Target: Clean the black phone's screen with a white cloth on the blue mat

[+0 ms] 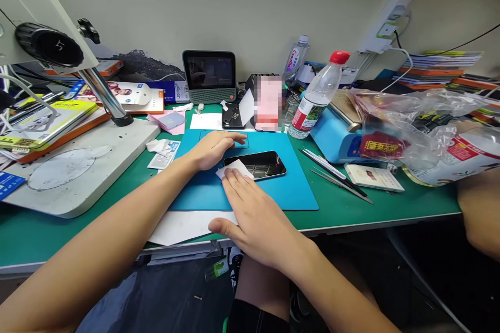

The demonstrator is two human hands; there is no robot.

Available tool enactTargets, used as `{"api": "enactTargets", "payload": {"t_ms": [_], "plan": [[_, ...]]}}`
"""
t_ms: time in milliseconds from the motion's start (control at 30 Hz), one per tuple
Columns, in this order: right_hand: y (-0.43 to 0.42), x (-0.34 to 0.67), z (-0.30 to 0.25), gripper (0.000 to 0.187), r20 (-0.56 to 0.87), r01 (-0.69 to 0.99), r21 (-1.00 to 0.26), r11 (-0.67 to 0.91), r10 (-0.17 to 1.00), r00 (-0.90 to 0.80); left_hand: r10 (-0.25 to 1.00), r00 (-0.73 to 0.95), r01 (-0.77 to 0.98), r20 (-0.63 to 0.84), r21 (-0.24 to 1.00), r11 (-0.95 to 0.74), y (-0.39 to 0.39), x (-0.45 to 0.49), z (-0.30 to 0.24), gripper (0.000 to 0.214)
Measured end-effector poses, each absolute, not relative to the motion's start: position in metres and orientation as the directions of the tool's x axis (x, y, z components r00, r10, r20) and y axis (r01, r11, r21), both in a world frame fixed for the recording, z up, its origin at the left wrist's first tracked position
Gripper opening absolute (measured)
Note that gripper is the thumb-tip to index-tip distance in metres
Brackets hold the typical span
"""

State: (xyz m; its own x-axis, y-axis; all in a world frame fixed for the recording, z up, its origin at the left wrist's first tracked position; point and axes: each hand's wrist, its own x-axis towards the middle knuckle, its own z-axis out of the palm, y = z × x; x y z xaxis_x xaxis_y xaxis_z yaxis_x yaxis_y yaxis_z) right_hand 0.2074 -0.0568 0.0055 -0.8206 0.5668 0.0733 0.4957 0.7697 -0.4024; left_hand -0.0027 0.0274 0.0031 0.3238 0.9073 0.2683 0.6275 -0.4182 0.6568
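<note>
A smartphone (pixel 269 165) with a dark, glossy screen lies face up on a blue mat (pixel 295 195). My right hand (pixel 253 213) presses its flat fingers on a white wipe (pixel 237 167) at the phone's left end, the thumb spread away from them. Past the phone's upper left corner, my left hand (pixel 214 150) reaches over the mat with its fingers stretched to the right. I cannot tell whether it touches the phone. Partly under those fingers lies a thin, clear phone-shaped outline (pixel 242 139). White paper (pixel 182 226) sticks out below the mat.
A white stand base (pixel 84 182) with a metal post fills the left. Tweezers (pixel 344 185) and pen-like tools lie right of the mat. Behind them a red-capped bottle (pixel 318 96) leans beside a blue device (pixel 334 138). A small display (pixel 210 75) stands at the back. Another person's arm (pixel 478 203) shows at the far right.
</note>
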Motion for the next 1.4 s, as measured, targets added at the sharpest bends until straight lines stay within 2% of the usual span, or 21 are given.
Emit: {"api": "enactTargets", "payload": {"t_ms": [133,267,400,633,767,933,1267,1400], "plan": [[-0.051,0.232,0.007,0.099,0.036,0.543,-0.38,0.749,0.599,-0.8,0.909,0.33,0.633,0.257,0.654,-0.414,0.027,-0.004,0.003,0.061],[-0.03,0.274,0.005,0.101,0.015,0.658,-0.347,0.669,0.705,-0.709,0.912,0.331,0.631,0.241,0.662,-0.404,0.026,-0.003,0.004,0.06],[-0.007,0.293,0.007,0.097,-0.012,0.7,-0.38,0.605,0.754,-0.657,0.9,0.352,0.637,0.257,0.639,-0.432,0.026,0.0,0.006,0.06],[0.022,0.256,0.01,0.1,-0.002,0.66,-0.41,0.629,0.723,-0.691,0.877,0.362,0.685,0.316,0.547,-0.48,0.027,0.001,0.01,0.059],[0.014,0.218,0.013,0.101,0.009,0.514,-0.472,0.716,0.587,-0.809,0.854,0.415,0.705,0.313,0.483,-0.519,0.026,0.0,0.013,0.059],[-0.013,0.186,0.015,0.101,0.065,0.419,-0.458,0.784,0.5,-0.864,0.872,0.4,0.697,0.281,0.525,-0.489,0.025,-0.001,0.013,0.058],[-0.06,0.22,0.005,0.099,0.035,0.487,-0.309,0.817,0.521,-0.853,0.88,0.395,0.68,0.263,0.56,-0.473,0.025,-0.002,0.01,0.058],[-0.046,0.252,0.006,0.097,0.032,0.554,-0.27,0.788,0.582,-0.812,0.881,0.395,0.675,0.262,0.568,-0.471,0.025,-0.002,0.009,0.058]]}}
